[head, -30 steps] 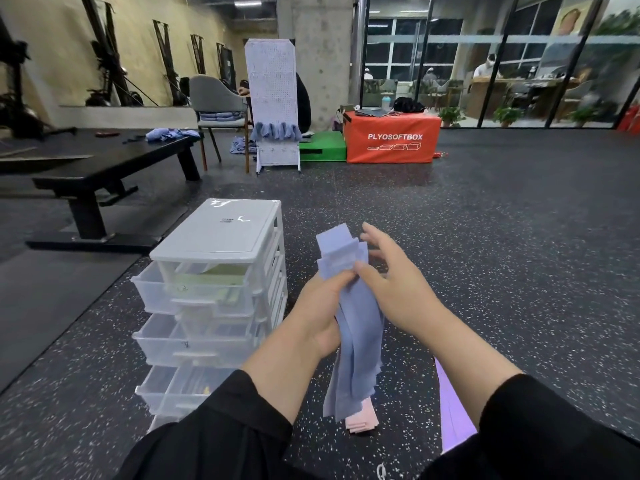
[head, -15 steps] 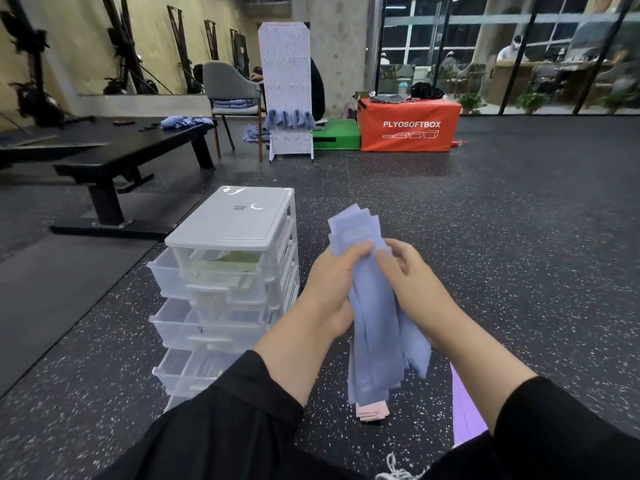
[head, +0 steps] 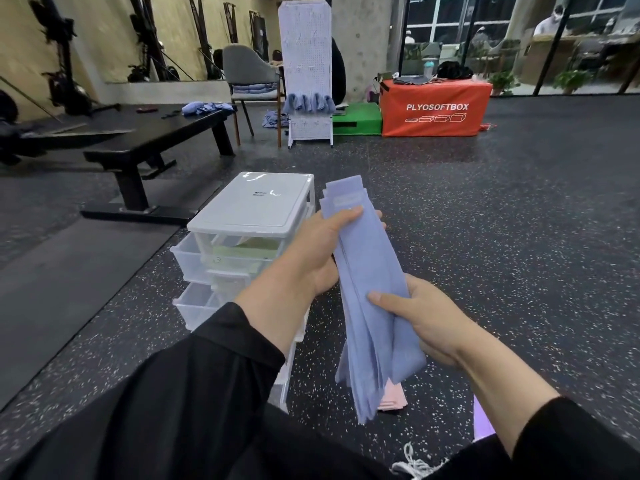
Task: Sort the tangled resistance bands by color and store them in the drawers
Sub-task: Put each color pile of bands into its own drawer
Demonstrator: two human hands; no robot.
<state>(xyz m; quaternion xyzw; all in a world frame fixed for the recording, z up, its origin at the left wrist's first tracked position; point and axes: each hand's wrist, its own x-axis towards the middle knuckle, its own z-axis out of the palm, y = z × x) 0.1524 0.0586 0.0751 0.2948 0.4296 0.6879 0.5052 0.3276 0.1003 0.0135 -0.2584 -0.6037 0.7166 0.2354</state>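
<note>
A stack of blue resistance bands [head: 367, 282] hangs lengthwise between both hands, above the floor. My left hand [head: 322, 251] grips the stack near its upper end, thumb across the front. My right hand [head: 419, 323] holds it lower down from the right side. Left of the bands stands a white plastic drawer unit [head: 256, 202]; its top drawer [head: 221, 258] is pulled out with green bands inside, and the drawer below is also pulled out. Pink bands [head: 393, 398] lie on the floor under the blue stack. A purple band [head: 483, 424] shows at the lower right.
A black bench [head: 145, 140] with blue bands on it stands at the left. Behind are a white pegboard stand [head: 306, 74] hung with blue bands, a grey chair [head: 249, 74], a green mat and an orange plyo box [head: 436, 109]. Speckled rubber floor stretches to the right.
My right hand has slid down the blue bands from their top to the lower half, and the left hand now holds the upper end. The stack sits slightly closer to the drawer unit.
</note>
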